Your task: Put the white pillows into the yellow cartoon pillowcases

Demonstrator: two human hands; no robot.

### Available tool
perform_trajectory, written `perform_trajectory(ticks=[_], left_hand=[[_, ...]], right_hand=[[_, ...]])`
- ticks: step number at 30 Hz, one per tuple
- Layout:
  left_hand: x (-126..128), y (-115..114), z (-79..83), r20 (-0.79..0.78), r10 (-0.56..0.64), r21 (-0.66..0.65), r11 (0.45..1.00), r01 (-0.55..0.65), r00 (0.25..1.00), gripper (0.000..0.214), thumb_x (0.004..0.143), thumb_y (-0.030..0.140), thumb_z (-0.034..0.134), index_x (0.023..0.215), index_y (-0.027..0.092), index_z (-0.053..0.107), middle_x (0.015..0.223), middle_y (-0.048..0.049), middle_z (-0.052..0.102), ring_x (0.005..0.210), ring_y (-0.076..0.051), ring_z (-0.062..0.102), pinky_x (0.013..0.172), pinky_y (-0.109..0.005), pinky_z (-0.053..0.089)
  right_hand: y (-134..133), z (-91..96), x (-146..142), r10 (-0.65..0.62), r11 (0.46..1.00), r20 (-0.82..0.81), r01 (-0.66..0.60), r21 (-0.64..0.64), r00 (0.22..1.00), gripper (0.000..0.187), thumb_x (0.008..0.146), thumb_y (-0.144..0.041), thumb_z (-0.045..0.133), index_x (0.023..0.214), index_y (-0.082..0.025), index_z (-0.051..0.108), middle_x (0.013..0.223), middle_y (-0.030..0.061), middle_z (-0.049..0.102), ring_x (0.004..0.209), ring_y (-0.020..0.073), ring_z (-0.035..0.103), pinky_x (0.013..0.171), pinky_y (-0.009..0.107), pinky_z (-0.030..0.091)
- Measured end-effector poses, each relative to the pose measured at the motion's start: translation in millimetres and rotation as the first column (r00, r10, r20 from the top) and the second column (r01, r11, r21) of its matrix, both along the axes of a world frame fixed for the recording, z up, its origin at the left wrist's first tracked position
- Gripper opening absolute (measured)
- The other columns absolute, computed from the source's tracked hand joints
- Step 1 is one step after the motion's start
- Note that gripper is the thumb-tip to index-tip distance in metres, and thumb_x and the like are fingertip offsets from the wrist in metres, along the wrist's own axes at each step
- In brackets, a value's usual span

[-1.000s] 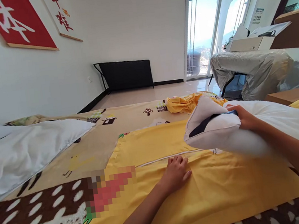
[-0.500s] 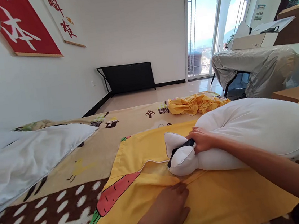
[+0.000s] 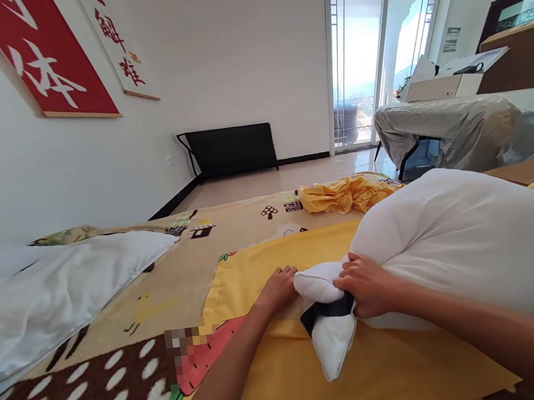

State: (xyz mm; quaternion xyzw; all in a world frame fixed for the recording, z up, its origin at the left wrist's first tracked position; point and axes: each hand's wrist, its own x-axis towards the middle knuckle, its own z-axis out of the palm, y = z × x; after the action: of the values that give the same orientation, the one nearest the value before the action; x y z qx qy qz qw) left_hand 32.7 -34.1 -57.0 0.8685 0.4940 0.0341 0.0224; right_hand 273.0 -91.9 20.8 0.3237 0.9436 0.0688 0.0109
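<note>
A plump white pillow (image 3: 456, 235) lies across the right side of a yellow pillowcase (image 3: 366, 369) printed with a red carrot. My right hand (image 3: 369, 283) is closed round the pillow's gathered end, where a dark band (image 3: 331, 309) crosses the bunched white fabric. Two pointed corners of the pillow stick out to the left of my fist. Just left of them, my left hand (image 3: 280, 288) has curled fingers at the far edge of the pillowcase's opening, pinching the yellow cloth. My left forearm partly covers the carrot print.
Beneath everything spreads a beige and brown patterned blanket (image 3: 159, 271). White bedding (image 3: 64, 290) lies at the left, and crumpled yellow cloth (image 3: 349, 194) at the far edge. A plastic-wrapped piece of furniture (image 3: 446, 119) with boxes stands at the back right.
My left hand has moved away from me, from the near side of the pillowcase opening to its far edge. The pillow's gripped end has twisted, one corner now pointing toward me.
</note>
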Motion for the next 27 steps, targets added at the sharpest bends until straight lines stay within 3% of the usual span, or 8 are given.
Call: perform_trajectory(ticks=[3, 7, 13, 18, 22, 27], left_hand=[[16, 20, 2.7, -0.041, 0.045, -0.013, 0.999, -0.046, 0.998, 0.02, 0.088, 0.03, 0.052, 0.093, 0.014, 0.062, 0.098, -0.0071, 0.063, 0.095, -0.019, 0.058, 0.087, -0.04, 0.045], [29, 37, 18.8, -0.01, 0.139, -0.016, 0.99, -0.139, 0.99, 0.031, 0.087, 0.043, 0.052, 0.093, 0.014, 0.061, 0.091, -0.005, 0.064, 0.086, -0.017, 0.06, 0.082, -0.039, 0.049], [42, 41, 43.7, 0.133, 0.273, 0.015, 0.961, -0.278, 0.953, 0.031, 0.089, 0.042, 0.049, 0.09, 0.014, 0.062, 0.087, -0.0038, 0.064, 0.08, -0.015, 0.06, 0.075, -0.035, 0.05], [39, 33, 62.1, 0.205, 0.325, 0.094, 0.932, -0.349, 0.923, 0.021, 0.084, 0.035, 0.055, 0.085, 0.016, 0.063, 0.085, -0.0035, 0.065, 0.079, -0.016, 0.059, 0.071, -0.032, 0.046], [12, 16, 75.6, 0.25, 0.374, 0.222, 0.876, -0.429, 0.893, 0.017, 0.081, 0.026, 0.049, 0.076, 0.018, 0.063, 0.083, -0.0061, 0.066, 0.079, -0.019, 0.059, 0.066, -0.029, 0.039], [-16, -15, 82.8, 0.291, 0.405, 0.305, 0.819, -0.485, 0.867, 0.021, 0.081, 0.025, 0.041, 0.076, 0.016, 0.06, 0.086, -0.0105, 0.065, 0.084, -0.023, 0.057, 0.066, -0.031, 0.033]], right_hand=[[-6, -6.5, -5, 0.014, 1.0, 0.023, -0.014, 0.014, 1.0, 0.022, 0.057, -0.027, 0.056, 0.076, -0.018, 0.06, 0.071, 0.0086, 0.066, 0.071, 0.0233, 0.059, 0.073, 0.036, 0.031], [-12, -9.7, -14, 0.036, 0.999, 0.049, -0.037, 0.026, 0.998, 0.022, 0.058, -0.028, 0.057, 0.076, -0.017, 0.062, 0.07, 0.0096, 0.067, 0.07, 0.0234, 0.059, 0.075, 0.038, 0.032], [-13, -2.3, -29, 0.035, 0.999, 0.101, -0.037, 0.027, 0.994, 0.022, 0.058, -0.028, 0.057, 0.073, -0.015, 0.066, 0.068, 0.0109, 0.068, 0.064, 0.0228, 0.061, 0.074, 0.038, 0.036], [16, 13.2, -41, -0.045, 0.998, 0.157, 0.052, -0.038, 0.987, 0.032, 0.064, -0.033, 0.057, 0.086, -0.015, 0.071, 0.083, 0.0134, 0.072, 0.077, 0.0256, 0.066, 0.076, 0.035, 0.042], [51, 25.1, -47, -0.14, 0.967, 0.225, 0.182, -0.18, 0.964, 0.048, 0.062, -0.04, 0.064, 0.103, -0.014, 0.069, 0.104, 0.0142, 0.069, 0.094, 0.028, 0.064, 0.072, 0.031, 0.047], [81, 30.6, -55, -0.192, 0.928, 0.272, 0.265, -0.263, 0.943, 0.06, 0.056, -0.037, 0.071, 0.111, -0.013, 0.066, 0.115, 0.0137, 0.066, 0.101, 0.0284, 0.062, 0.074, 0.031, 0.049]])
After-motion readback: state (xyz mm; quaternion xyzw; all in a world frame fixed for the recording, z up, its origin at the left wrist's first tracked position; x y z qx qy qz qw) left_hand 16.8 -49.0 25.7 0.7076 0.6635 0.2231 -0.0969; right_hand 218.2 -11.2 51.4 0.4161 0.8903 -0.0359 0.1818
